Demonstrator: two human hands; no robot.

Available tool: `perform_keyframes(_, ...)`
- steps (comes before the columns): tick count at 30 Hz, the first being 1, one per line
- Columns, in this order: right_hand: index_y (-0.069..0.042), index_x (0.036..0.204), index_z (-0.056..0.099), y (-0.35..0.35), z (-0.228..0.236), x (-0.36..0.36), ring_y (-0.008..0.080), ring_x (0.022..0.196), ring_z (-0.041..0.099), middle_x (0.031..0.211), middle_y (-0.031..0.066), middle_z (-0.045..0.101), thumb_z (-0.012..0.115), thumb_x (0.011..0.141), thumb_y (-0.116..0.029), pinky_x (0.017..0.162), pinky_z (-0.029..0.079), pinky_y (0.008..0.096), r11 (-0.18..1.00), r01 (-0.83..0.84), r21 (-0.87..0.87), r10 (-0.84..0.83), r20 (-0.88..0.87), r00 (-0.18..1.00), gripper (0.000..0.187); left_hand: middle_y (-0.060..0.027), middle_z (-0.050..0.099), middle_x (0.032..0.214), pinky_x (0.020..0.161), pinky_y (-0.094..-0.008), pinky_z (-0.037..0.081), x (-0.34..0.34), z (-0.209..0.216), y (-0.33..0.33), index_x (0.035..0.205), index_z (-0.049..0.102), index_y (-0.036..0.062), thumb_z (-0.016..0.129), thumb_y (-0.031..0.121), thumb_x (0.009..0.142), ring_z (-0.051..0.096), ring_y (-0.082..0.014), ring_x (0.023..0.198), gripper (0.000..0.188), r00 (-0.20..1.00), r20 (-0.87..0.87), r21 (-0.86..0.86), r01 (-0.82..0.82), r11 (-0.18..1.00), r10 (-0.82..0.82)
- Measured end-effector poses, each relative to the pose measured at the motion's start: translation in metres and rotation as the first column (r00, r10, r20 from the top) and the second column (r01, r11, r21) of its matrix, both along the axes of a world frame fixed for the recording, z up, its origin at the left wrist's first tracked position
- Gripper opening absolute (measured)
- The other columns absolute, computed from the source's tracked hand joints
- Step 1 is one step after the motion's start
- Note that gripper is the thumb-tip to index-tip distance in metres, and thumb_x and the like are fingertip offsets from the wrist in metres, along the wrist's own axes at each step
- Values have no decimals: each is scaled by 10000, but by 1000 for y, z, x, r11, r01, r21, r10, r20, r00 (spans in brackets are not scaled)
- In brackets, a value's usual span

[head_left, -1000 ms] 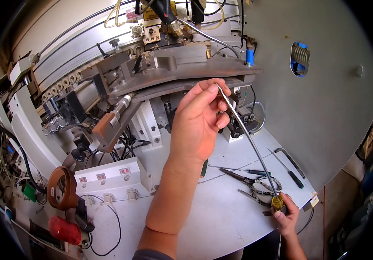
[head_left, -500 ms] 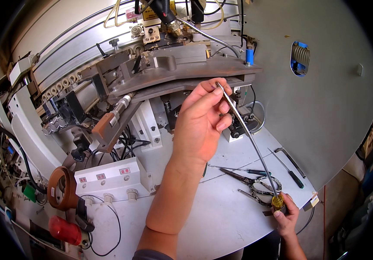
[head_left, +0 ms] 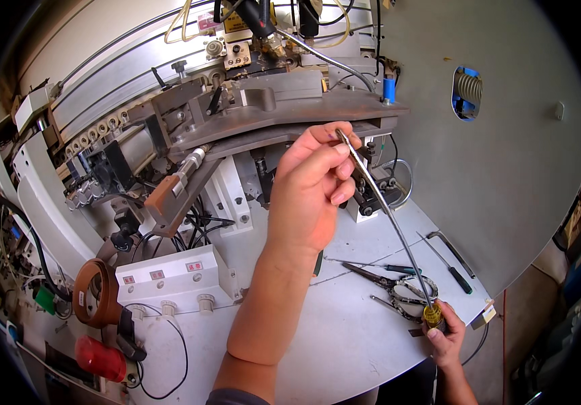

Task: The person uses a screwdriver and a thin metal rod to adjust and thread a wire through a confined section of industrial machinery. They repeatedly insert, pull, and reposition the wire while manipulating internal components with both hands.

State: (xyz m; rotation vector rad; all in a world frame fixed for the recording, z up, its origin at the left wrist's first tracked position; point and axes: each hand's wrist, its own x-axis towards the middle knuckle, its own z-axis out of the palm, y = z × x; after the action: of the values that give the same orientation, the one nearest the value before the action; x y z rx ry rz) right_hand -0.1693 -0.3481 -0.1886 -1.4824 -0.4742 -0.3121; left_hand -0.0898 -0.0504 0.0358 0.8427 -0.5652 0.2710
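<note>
Left hand [head_left: 311, 185] pinches the screwdriver [head_left: 392, 219] near its tip [head_left: 342, 136], right hand [head_left: 447, 341] grips the handle [head_left: 432, 314]; best keep both ends steady

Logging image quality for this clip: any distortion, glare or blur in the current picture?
Head view: fisheye bowing of the silver rails, with black corners; head view: a bright glint along the screwdriver; head view: left hand and right hand without obvious blur; head view: lower right edge dim, detail hard to tell.
</note>
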Motion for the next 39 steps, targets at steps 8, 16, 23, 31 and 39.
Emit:
perform_keyframes(8, -16, 1346, 527, -15, -19, 5, 163, 709, 563, 963, 151, 629, 727, 805, -323, 620, 455, 271, 993, -112, 48, 112, 14, 994, 653, -97, 695, 960, 487, -147, 357, -15, 9, -6, 1112, 641, -41, 574, 14, 901, 497, -19, 639, 227, 770, 279, 216, -632, 744, 574)
perform_keyframes(16, -18, 1356, 521, -8, -5, 1, 149, 632, 551, 909, 178, 664, 681, 842, -312, 577, 438, 250, 935, -237, 263, 258, -47, 965, 614, -141, 705, 1027, 473, -148, 375, -14, 11, -8, 1235, 583, -72, 564, 73, 932, 514, -32, 616, 336, 903, 134, 383, -427, 819, 408)
perform_keyframes(23, -10, 1345, 531, -4, -14, 2, 182, 777, 569, 1012, 152, 625, 707, 832, -218, 706, 459, 287, 987, -92, 133, 88, 34, 995, 581, -190, 688, 1023, 439, -159, 337, -5, 7, 0, 1191, 602, -57, 583, 141, 948, 464, -38, 558, 314, 985, 9, 242, -170, 955, 173)
perform_keyframes(31, -38, 1354, 531, 8, 4, -5, 221, 882, 547, 1006, 145, 588, 712, 804, -132, 779, 443, 316, 951, 238, -197, -162, 340, 927, 587, -206, 666, 1080, 437, -161, 333, 1, 1, -6, 1135, 616, -31, 594, 144, 947, 451, -36, 569, 258, 997, -79, 160, -2, 987, 15)
perform_keyframes(39, -65, 1372, 523, 12, 2, -4, 234, 871, 548, 1006, 155, 581, 706, 792, -74, 776, 445, 321, 920, 340, -197, -229, 433, 872, 609, -188, 660, 1098, 427, -152, 318, 9, -6, -12, 1132, 613, -24, 569, 131, 953, 440, -24, 567, 241, 988, -142, 160, 89, 983, -67)
